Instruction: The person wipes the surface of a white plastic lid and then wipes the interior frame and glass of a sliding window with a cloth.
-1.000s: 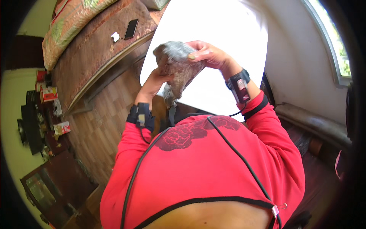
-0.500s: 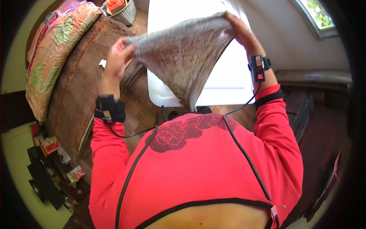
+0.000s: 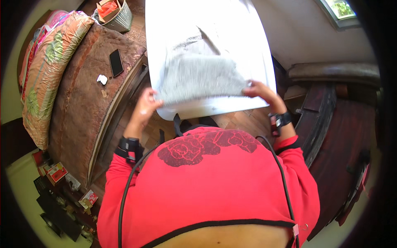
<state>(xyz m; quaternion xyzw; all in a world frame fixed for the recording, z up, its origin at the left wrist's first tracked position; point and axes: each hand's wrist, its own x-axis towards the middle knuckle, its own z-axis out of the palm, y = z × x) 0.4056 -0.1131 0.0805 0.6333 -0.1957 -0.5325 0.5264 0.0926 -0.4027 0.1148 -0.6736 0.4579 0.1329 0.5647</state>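
A grey cloth is spread over the white tabletop, blurred by motion. Its far part looks creased, with a darker fold. My left hand pinches the near left corner of the cloth, just beyond the table's near left corner. The near right corner is pinched in my right hand, close to the table's right side. Between the two hands, the near edge of the cloth is stretched across.
On my left is a brown padded couch bearing a black phone, a small white object and a long patterned cushion. A basket stands at the far left. Dark wooden furniture is on my right.
The cloth was raised and hung in a triangle with a point toward me; now it lies spread over the tabletop. Both hands have come down and nearer to me, still pinching it.
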